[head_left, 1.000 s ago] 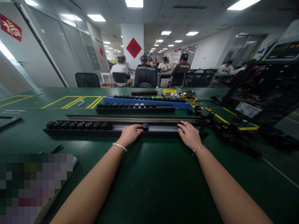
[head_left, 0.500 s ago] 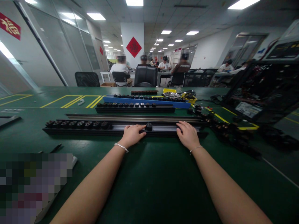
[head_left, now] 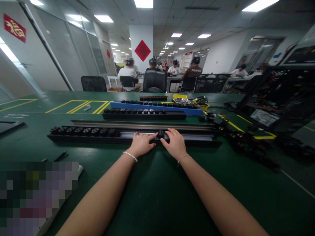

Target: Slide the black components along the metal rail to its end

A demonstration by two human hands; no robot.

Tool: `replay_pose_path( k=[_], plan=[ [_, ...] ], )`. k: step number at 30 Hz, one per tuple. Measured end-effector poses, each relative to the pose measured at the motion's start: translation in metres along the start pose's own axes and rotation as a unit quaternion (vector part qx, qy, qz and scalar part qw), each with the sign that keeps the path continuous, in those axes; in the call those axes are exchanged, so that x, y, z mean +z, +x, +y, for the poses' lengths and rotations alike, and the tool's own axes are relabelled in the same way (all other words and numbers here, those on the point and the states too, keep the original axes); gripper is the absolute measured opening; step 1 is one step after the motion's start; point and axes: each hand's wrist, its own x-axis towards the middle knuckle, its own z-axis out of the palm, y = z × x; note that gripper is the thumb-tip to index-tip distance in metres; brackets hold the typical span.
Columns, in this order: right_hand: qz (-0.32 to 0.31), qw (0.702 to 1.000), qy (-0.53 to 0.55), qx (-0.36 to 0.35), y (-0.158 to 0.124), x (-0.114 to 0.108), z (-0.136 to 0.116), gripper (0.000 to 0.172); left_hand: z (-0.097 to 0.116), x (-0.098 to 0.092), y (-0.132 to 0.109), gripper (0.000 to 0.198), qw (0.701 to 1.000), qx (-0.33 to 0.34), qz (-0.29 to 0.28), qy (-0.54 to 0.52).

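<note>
Ahead of me lies a long black rail with a pale inner channel, and a row of round-faced black modules fills its left end. One more black module sits alone near the middle of the channel. My left hand meets this module from the left, its index finger at the side and its thumb at the rail's front edge. From the other side my right hand closes in on the same module with bent fingers. Its underside is hidden in the rail.
Behind lie another dark rail, a shorter black rail with modules and a blue rail. Many loose black parts are heaped at right, near a dark rack. A pen-like object lies at left.
My right hand has moved left along the rail to the lone module. My left hand stays at the module's left side. The whole view has shifted slightly.
</note>
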Motion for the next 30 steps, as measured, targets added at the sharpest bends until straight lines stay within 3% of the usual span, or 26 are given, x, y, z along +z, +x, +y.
replay_pose_path(
  k=[6, 14, 30],
  plan=[
    [0.005, 0.996, 0.009, 0.092, 0.009, 0.008, -0.021, 0.035, 0.001, 0.000, -0.001, 0.056, 1.000, 0.004, -0.007, 0.010],
    [0.042, 0.995, 0.021, 0.088, 0.007, 0.011, -0.023, 0.026, 0.002, 0.000, -0.001, 0.057, 1.000, 0.005, 0.000, 0.011],
    [0.062, 0.992, 0.019, 0.104, 0.005, 0.009, -0.013, 0.025, 0.002, 0.005, -0.002, 0.071, 0.999, -0.001, 0.022, 0.027]
  ],
)
